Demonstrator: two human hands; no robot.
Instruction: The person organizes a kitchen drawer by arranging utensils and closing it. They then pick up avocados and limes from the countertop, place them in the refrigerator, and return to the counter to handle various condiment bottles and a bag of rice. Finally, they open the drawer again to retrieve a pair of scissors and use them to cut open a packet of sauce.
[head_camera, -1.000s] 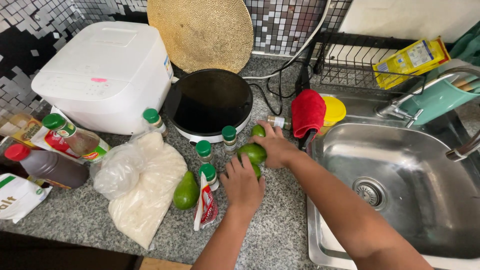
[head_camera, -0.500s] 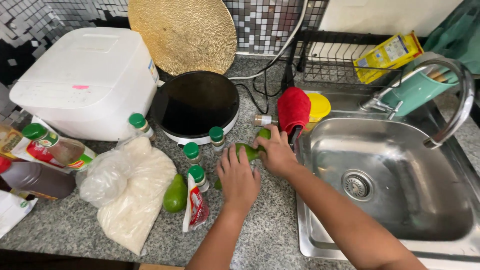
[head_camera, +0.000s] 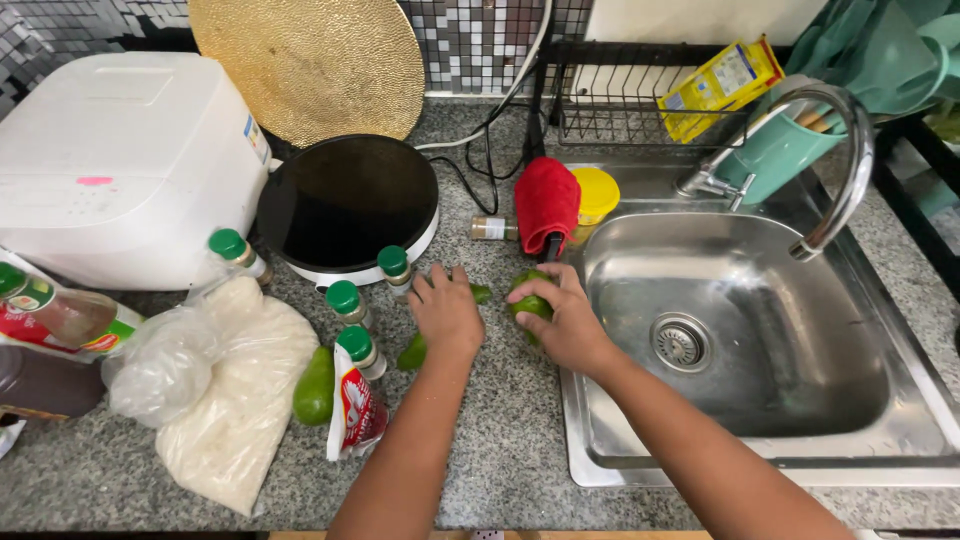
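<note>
My right hand (head_camera: 562, 318) is closed over a green avocado (head_camera: 532, 304) at the left rim of the steel sink (head_camera: 760, 330). My left hand (head_camera: 445, 312) lies palm down on another green avocado (head_camera: 412, 351) on the granite counter (head_camera: 480, 440); its ends show on both sides of the hand. A third avocado (head_camera: 315, 386) lies further left beside a clear bag of white grains (head_camera: 225, 390).
Several green-capped spice bottles (head_camera: 345, 300) stand by a round black hot plate (head_camera: 348, 203). A white cooker (head_camera: 120, 165), sauce bottles (head_camera: 55, 318), a red packet (head_camera: 355, 415), a red cloth (head_camera: 546, 203), a yellow lid (head_camera: 595, 192), a curved tap (head_camera: 835, 170) and a dish rack (head_camera: 620, 95) surround the spot.
My hands have parted: the right one moved toward the sink rim with an avocado, while the left stays on the counter over another. The camera shifted right.
</note>
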